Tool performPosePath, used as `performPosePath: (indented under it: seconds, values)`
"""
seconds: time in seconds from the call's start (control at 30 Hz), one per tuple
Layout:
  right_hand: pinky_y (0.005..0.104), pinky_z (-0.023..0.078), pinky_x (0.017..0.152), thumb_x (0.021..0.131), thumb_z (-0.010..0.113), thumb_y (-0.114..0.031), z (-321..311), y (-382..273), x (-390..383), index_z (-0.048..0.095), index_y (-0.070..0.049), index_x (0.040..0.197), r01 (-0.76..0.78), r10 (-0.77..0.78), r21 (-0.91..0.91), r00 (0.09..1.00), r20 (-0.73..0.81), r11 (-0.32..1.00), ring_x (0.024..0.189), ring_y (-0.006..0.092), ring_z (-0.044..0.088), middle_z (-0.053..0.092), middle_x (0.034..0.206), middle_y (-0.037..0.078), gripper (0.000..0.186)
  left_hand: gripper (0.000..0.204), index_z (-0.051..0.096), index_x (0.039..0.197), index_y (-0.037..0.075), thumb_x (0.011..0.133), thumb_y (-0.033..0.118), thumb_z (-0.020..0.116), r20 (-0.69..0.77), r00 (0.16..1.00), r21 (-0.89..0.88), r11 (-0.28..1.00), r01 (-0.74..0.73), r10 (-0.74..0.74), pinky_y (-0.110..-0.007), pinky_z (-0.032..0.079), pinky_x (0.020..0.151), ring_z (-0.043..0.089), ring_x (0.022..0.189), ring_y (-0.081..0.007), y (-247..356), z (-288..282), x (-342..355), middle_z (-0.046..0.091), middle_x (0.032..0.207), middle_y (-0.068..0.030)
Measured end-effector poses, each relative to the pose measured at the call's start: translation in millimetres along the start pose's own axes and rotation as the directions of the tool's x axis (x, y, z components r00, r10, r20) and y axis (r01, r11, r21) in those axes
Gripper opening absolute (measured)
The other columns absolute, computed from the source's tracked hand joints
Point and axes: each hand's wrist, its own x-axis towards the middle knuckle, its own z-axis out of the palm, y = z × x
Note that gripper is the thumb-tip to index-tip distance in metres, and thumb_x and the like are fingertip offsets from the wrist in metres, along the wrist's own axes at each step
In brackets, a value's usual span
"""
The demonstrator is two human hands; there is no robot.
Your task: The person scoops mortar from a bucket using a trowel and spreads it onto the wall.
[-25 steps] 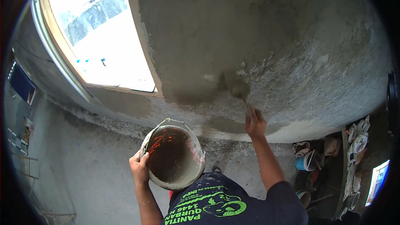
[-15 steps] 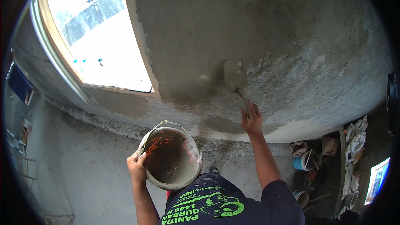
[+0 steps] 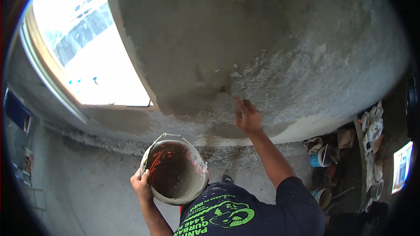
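My left hand (image 3: pixel 141 183) grips the rim of a mortar-caked bucket (image 3: pixel 179 179), held against the front of my body; orange streaks mark its grey inside. My right hand (image 3: pixel 248 116) is wrapped round the handle of a trowel (image 3: pixel 218 82), whose blade is at the grey wall (image 3: pixel 262 26) and hard to make out against it. The surface around the trowel is partly smooth and darker, partly rough and flaky.
A bright window (image 3: pixel 87 61) with a wooden frame is at the upper left. Below the wall is a concrete floor (image 3: pixel 87 183). Buckets (image 3: pixel 321 157), pale bags (image 3: pixel 374 131) and a long board lie along the right.
My right hand and the trowel have moved up and left along the wall. The bucket sits slightly further left in view, still in my left hand, and the view has shifted a little.
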Motion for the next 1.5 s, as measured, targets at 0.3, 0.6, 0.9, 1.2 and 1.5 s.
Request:
performPosePath:
  seconds: [0.3, 0.6, 0.9, 1.2, 1.5]
  values:
    - [0.0443, 0.064, 0.065, 0.088, 0.068, -0.011, 0, 14, -39, 0.057, -0.026, 0.154, 0.063, -0.060, -0.015, 0.988, 0.143, 0.998, 0.088, 0.0305, 0.074, 0.070, 0.110, 0.010, 0.069, 0.034, 0.071, 0.123, -0.015, 0.097, 0.004, 0.061, -0.055, 0.998, -0.060, 0.998, 0.008, -0.011, -0.032, 0.056, 0.091, 0.071, 0.097, -0.0187, -13, -8, -9, 0.077, 0.112, -0.0126]
    - [0.0478, 0.060, 0.069, 0.089, 0.071, -0.007, -42, 87, -57, 0.064, -0.020, 0.146, -0.183, 0.178, -0.038, 0.977, -0.120, 0.982, 0.085, 0.0370, 0.072, 0.071, 0.104, 0.011, 0.058, 0.034, 0.070, 0.125, -0.015, 0.098, 0.006, 0.061, 0.003, 1.000, -0.016, 1.000, 0.015, -0.015, -0.031, 0.056, 0.088, 0.072, 0.094, -0.0176, -6, 3, 0, 0.077, 0.114, -0.0131]
    - [0.0424, 0.058, 0.070, 0.089, 0.079, -0.015, -25, 26, -264, 0.058, 0.001, 0.146, -0.403, 0.383, 0.143, 0.912, 0.147, 0.904, 0.080, 0.0312, 0.074, 0.074, 0.104, 0.016, 0.063, 0.036, 0.071, 0.125, -0.013, 0.098, 0.010, 0.064, -0.009, 1.000, 0.078, 0.997, 0.016, -0.015, -0.030, 0.055, 0.090, 0.069, 0.098, -0.0152, 0, 3, 0, 0.076, 0.113, -0.0088]
    - [0.0352, 0.056, 0.077, 0.086, 0.091, -0.024, -117, -38, -151, 0.065, -0.006, 0.135, -0.931, 0.063, 0.203, 0.232, 0.971, 0.302, 0.089, 0.0169, 0.066, 0.069, 0.115, 0.011, 0.058, 0.031, 0.074, 0.121, -0.009, 0.097, 0.010, 0.067, 0.069, 0.997, 0.255, 0.967, 0.020, -0.039, -0.027, 0.050, 0.086, 0.059, 0.093, -0.0076, 6, 26, 15, 0.072, 0.100, 0.0020]
    - [0.0474, 0.056, 0.094, 0.086, 0.082, -0.024, -112, -87, -19, 0.077, -0.009, 0.123, -0.505, -0.215, 0.304, 0.228, 0.950, 0.808, 0.106, 0.0399, 0.072, 0.077, 0.108, 0.021, 0.040, 0.020, 0.071, 0.104, -0.011, 0.092, 0.004, 0.071, 0.285, 0.954, 0.286, 0.941, -0.180, 0.096, -0.026, 0.044, 0.067, 0.051, 0.076, -0.0068, 45, 81, 25, 0.063, 0.082, -0.0011]
